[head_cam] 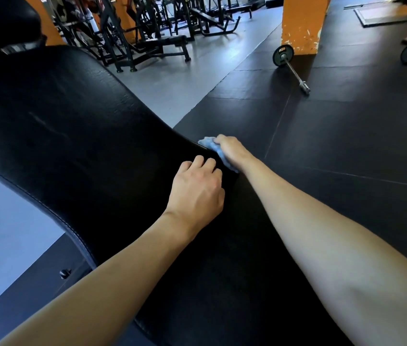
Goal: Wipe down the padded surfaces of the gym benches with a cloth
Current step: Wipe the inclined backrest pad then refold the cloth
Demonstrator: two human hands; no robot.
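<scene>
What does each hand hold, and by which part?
Right hand: the blue cloth, bunched under its palm. Left hand: rests on the bench pad; a hold cannot be told.
</scene>
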